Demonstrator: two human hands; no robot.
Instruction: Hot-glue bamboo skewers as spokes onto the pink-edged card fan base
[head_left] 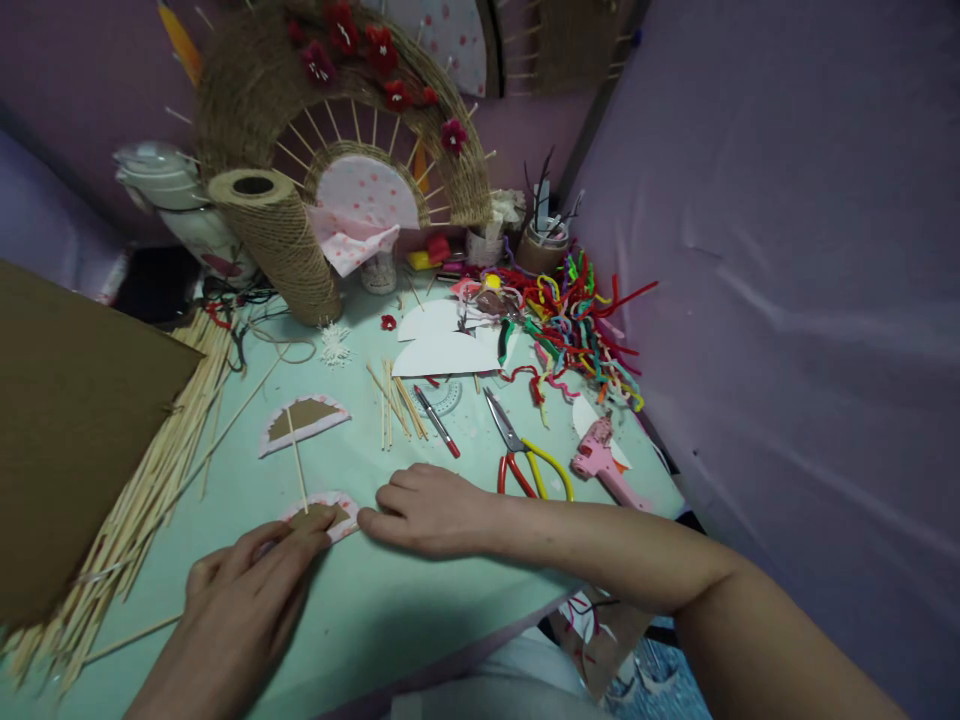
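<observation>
A small half-round cardboard piece with a pink-spotted fabric edge lies near the table's front. My left hand presses on its left part, fingers together, with the end of a thin stick beside the fingertips. That stick runs up to a second fabric-edged half-round piece, lying across it. My right hand rests on the table at the right edge of the nearer piece, its fingers curled and the fingertips touching the fabric edge. Whether the right fingers pinch anything is hidden.
Scissors, a marker, short sticks and a pink glue gun lie beyond my right arm. Long sticks and a cardboard sheet occupy the left. Behind stand a twine roll and colourful pipe cleaners.
</observation>
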